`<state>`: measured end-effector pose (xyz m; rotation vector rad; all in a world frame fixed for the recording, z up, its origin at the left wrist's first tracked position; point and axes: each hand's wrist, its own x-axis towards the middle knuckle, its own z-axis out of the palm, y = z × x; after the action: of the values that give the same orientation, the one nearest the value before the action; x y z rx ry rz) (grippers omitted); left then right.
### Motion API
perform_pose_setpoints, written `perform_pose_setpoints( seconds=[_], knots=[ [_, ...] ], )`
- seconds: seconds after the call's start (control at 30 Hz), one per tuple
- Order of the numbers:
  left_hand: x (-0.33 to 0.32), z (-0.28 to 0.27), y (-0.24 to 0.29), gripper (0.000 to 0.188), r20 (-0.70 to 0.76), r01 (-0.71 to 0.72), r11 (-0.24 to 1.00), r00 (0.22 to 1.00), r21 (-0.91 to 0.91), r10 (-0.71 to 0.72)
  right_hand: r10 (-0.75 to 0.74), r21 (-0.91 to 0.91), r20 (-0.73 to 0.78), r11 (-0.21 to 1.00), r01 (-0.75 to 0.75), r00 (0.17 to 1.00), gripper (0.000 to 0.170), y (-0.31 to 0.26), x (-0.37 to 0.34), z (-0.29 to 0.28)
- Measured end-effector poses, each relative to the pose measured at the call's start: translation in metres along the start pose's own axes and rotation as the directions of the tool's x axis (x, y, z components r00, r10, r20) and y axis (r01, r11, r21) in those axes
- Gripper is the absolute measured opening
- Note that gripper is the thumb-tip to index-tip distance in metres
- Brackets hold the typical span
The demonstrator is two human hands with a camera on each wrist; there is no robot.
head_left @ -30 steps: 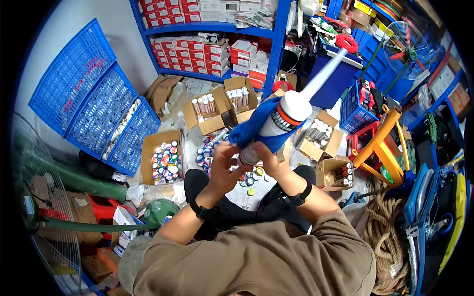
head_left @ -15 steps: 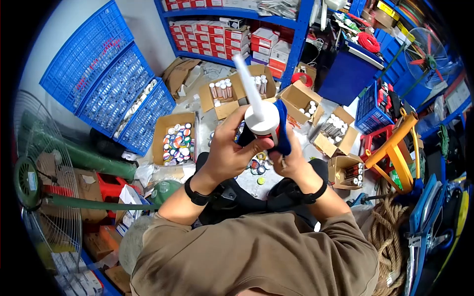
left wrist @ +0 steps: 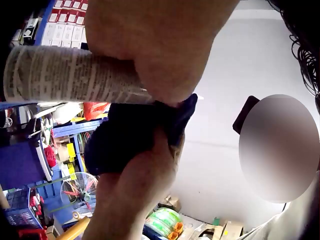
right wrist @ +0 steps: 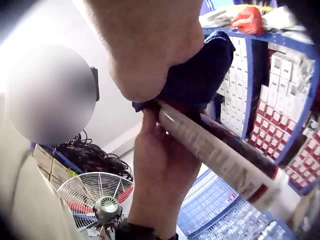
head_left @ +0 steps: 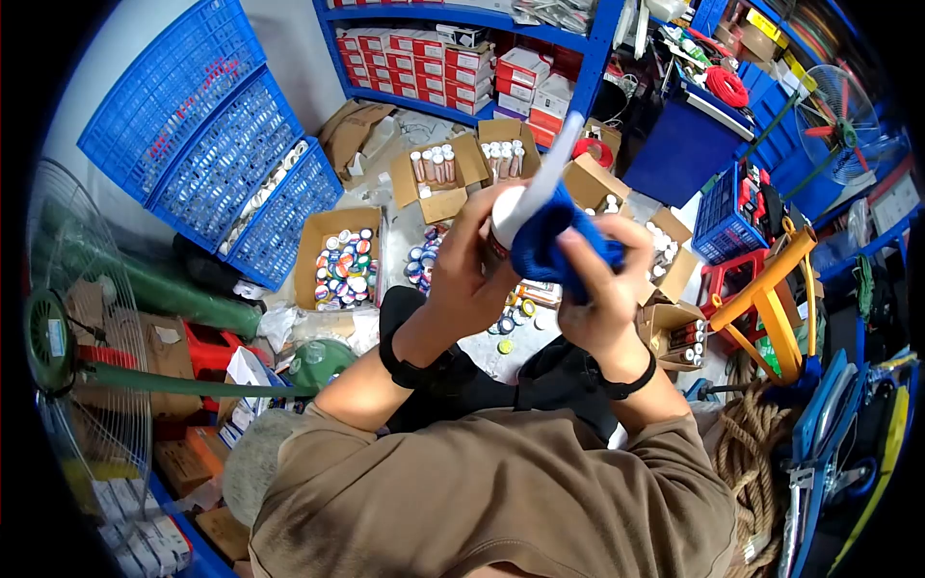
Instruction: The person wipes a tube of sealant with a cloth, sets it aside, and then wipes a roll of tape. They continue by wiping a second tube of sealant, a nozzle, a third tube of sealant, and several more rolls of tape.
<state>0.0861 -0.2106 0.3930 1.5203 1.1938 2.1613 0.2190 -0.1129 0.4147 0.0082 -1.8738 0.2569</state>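
Observation:
A sealant cartridge (right wrist: 220,155) with a printed label and a long white nozzle (head_left: 545,173) is held up in front of the chest. My left hand (head_left: 464,275) grips it close to its white end, and the nozzle tilts up to the right. My right hand (head_left: 607,284) holds a bunched blue cloth (head_left: 554,246) beside that end, overlapping the cartridge in the head view. The left wrist view shows the cartridge's text-covered side (left wrist: 65,75) sticking out from under the left hand. Dark cloth (right wrist: 200,70) bunches beneath the right hand in the right wrist view.
Open cartons stand on the floor: one of mixed round caps (head_left: 345,275), others of white-capped cartridges (head_left: 434,169). Stacked blue crates (head_left: 222,144) lean at left. A yellow metal frame (head_left: 771,299) and coiled rope (head_left: 747,453) are at right. Loose caps (head_left: 424,260) lie ahead.
The nozzle swung from up-right to up-left, then back to the right. The left hand shifted up near the cartridge's white end. The cloth, earlier around the cartridge body, is now bunched in the right hand.

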Motion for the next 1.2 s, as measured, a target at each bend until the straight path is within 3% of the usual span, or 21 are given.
perform_pose_setpoints(
  seconds=[0.07, 0.1, 0.17, 0.2, 0.3, 0.4, 0.43, 0.5, 0.57, 0.6, 0.7, 0.77, 0.8, 0.83, 0.9, 0.93, 1.03, 1.07, 1.1, 1.17, 1.2],
  knots=[
    [0.003, 0.003, 0.003, 0.065, 0.038, -0.111, 0.994, 0.993, 0.025, 0.110, 0.006, 0.003, 0.034, 1.000, -0.007, 0.999, 0.061, 0.003, 0.002, 0.008],
    [0.003, -0.004, 0.006, 0.069, 0.109, -0.101, 0.989, 0.990, 0.107, 0.090, 0.099, -0.077, 0.123, 0.993, -0.090, 0.987, 0.061, 0.010, 0.008, 0.010],
    [-0.004, -0.006, 0.004, 0.078, 0.135, -0.010, 1.000, 0.991, 0.015, 0.008, 0.428, -0.199, 0.298, 0.902, -0.383, 0.853, 0.061, 0.024, 0.012, 0.012],
    [-0.005, -0.004, 0.005, 0.076, 0.124, 0.047, 0.996, 0.992, -0.078, -0.037, 0.450, -0.178, 0.242, 0.891, -0.417, 0.859, 0.064, 0.037, 0.003, 0.015],
    [-0.002, -0.003, 0.009, 0.068, 0.142, 0.195, 0.930, 0.977, -0.312, -0.158, 0.338, -0.063, 0.046, 0.940, -0.335, 0.940, 0.060, 0.028, 0.008, 0.009],
    [-0.005, -0.001, 0.006, 0.059, 0.114, 0.294, 0.857, 0.956, -0.423, -0.272, 0.230, 0.056, -0.002, 0.972, -0.230, 0.973, 0.049, 0.001, 0.014, -0.002],
    [-0.006, 0.001, 0.007, 0.059, 0.119, 0.301, 0.855, 0.953, -0.423, -0.277, 0.192, 0.145, -0.032, 0.972, -0.185, 0.981, 0.047, -0.006, 0.013, -0.002],
    [-0.006, 0.005, 0.009, 0.057, 0.090, 0.342, 0.838, 0.937, -0.424, -0.337, -0.034, 0.117, 0.072, 0.993, 0.026, 0.997, 0.042, -0.006, 0.005, -0.007],
    [-0.009, 0.003, 0.005, 0.050, 0.094, 0.306, 0.916, 0.952, -0.261, -0.291, -0.164, 0.247, 0.091, 0.959, 0.137, 0.982, 0.040, -0.006, 0.004, -0.002],
    [-0.009, 0.004, 0.005, 0.051, 0.117, 0.291, 0.925, 0.956, -0.243, -0.270, -0.122, 0.234, 0.133, 0.968, 0.088, 0.984, 0.038, -0.008, 0.006, -0.004],
    [-0.012, 0.004, 0.001, 0.062, 0.137, 0.338, 0.923, 0.939, -0.187, -0.316, 0.130, 0.070, 0.022, 0.989, -0.131, 0.991, 0.038, 0.001, 0.014, 0.004],
    [-0.006, 0.000, 0.001, 0.065, 0.206, 0.129, 0.991, 0.970, 0.021, -0.131, 0.370, 0.000, 0.100, 0.928, -0.372, 0.924, 0.038, 0.028, 0.015, 0.010],
    [-0.008, 0.002, 0.000, 0.063, 0.200, 0.114, 0.993, 0.973, 0.004, -0.113, 0.515, 0.202, 0.131, 0.822, -0.532, 0.847, 0.037, 0.042, 0.006, 0.013],
    [-0.010, 0.005, 0.001, 0.063, 0.207, 0.120, 0.993, 0.971, 0.005, -0.118, 0.462, 0.189, 0.023, 0.869, -0.458, 0.886, 0.039, 0.044, 0.005, 0.011],
    [-0.010, 0.010, 0.001, 0.061, 0.085, 0.337, 0.891, 0.941, -0.304, -0.328, 0.327, 0.141, -0.082, 0.939, -0.314, 0.941, 0.041, 0.033, 0.002, 0.006],
    [-0.013, 0.003, -0.007, 0.060, 0.097, 0.399, 0.884, 0.917, -0.243, -0.387, 0.247, 0.169, -0.062, 0.958, -0.234, 0.967, 0.040, 0.020, 0.005, 0.004],
    [-0.012, 0.005, -0.017, 0.050, 0.061, 0.234, 0.972, 0.970, 0.025, -0.235, 0.065, 0.340, 0.163, 0.933, -0.118, 0.984, 0.043, -0.002, -0.004, 0.019],
    [-0.024, -0.003, -0.026, 0.048, 0.058, 0.335, 0.941, 0.939, 0.058, -0.338, 0.054, 0.236, 0.240, 0.965, -0.112, 0.969, 0.046, -0.006, -0.009, 0.019],
    [-0.025, -0.004, -0.029, 0.049, 0.056, 0.280, 0.957, 0.957, 0.080, -0.285, 0.053, 0.130, 0.317, 0.987, -0.099, 0.947, 0.048, -0.009, -0.011, 0.018],
    [-0.023, 0.001, -0.028, 0.048, -0.031, 0.484, 0.820, 0.856, -0.305, -0.517, 0.075, 0.161, 0.300, 0.979, -0.127, 0.951, 0.052, 0.002, -0.016, 0.024],
    [-0.025, 0.003, -0.023, 0.045, -0.045, 0.332, 0.792, 0.910, -0.513, -0.411, 0.094, 0.196, 0.287, 0.968, -0.155, 0.953, 0.056, 0.006, -0.018, 0.027]
  ],
)
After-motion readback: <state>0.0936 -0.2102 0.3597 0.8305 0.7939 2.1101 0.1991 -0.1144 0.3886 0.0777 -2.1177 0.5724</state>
